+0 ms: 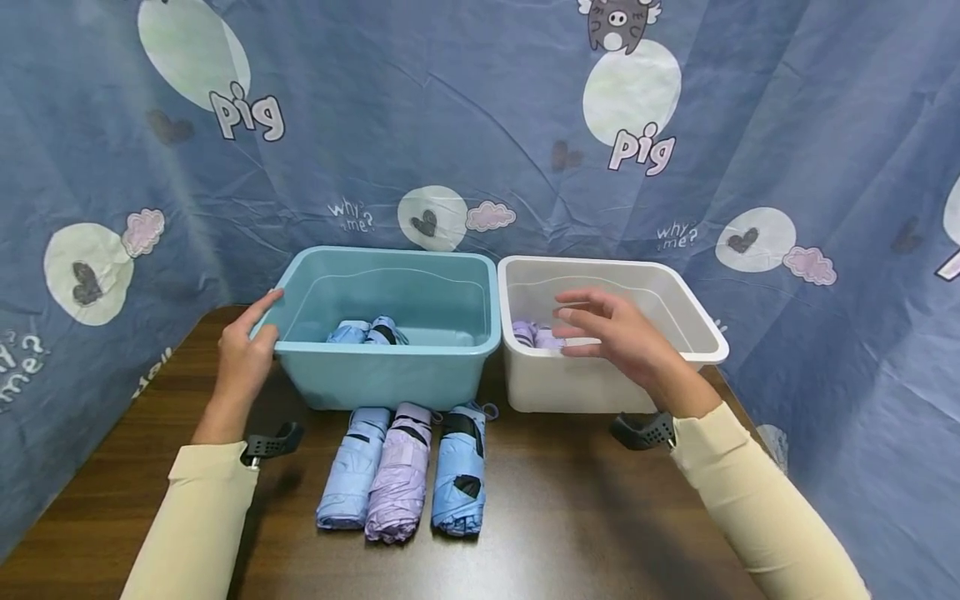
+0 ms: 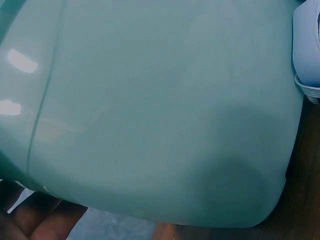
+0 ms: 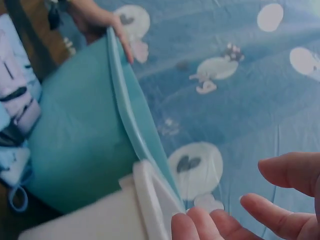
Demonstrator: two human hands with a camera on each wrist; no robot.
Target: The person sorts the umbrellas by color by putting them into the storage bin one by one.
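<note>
At the left rim of the teal plastic bin (image 1: 382,375), my left hand (image 1: 247,350) holds the corner, thumb near the front edge and fingers along the side. Blue folded umbrellas (image 1: 384,331) lie inside this bin. My right hand (image 1: 618,337) hovers over the front of the white bin (image 1: 585,387), fingers spread and holding nothing. Behind it, purple folded umbrellas (image 1: 523,333) are partly hidden in the white bin. On the table in front lie a light blue umbrella (image 1: 352,475), a purple umbrella (image 1: 401,479) and a brighter blue umbrella (image 1: 459,475), side by side.
Both bins stand next to each other at the back of the dark wooden table (image 1: 555,517). A blue printed curtain (image 1: 420,108) hangs close behind and at both sides. A black strap device (image 1: 645,431) sits at my right wrist.
</note>
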